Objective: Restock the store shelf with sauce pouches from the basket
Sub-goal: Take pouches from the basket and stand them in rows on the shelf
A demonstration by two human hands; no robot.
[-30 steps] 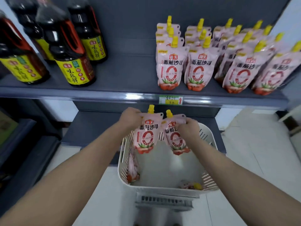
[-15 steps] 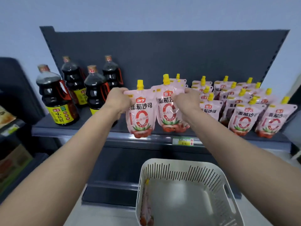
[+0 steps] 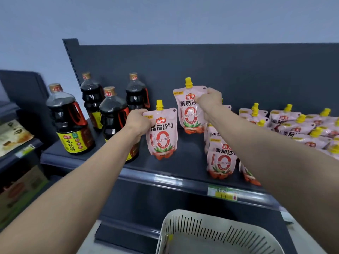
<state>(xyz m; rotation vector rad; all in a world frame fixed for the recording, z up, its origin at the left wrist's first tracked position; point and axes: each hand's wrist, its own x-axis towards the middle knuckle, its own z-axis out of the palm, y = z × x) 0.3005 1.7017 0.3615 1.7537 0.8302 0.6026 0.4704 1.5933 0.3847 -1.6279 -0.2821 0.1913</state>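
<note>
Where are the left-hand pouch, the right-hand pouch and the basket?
left-hand pouch (image 3: 162, 136): head view, middle of its printed front.
right-hand pouch (image 3: 189, 111): head view, front panel left of the hand.
basket (image 3: 207, 227): head view, slotted back wall.

Four dark glass sauce bottles with gold caps (image 3: 70, 121); two hand-held pink yellow-capped sauce pouches (image 3: 162, 132); one white slotted plastic basket (image 3: 207, 230).

Both bare arms reach forward, the left hand (image 3: 136, 123) pinching closed at chest height, the right hand (image 3: 209, 102) clenched higher and farther out.
</note>
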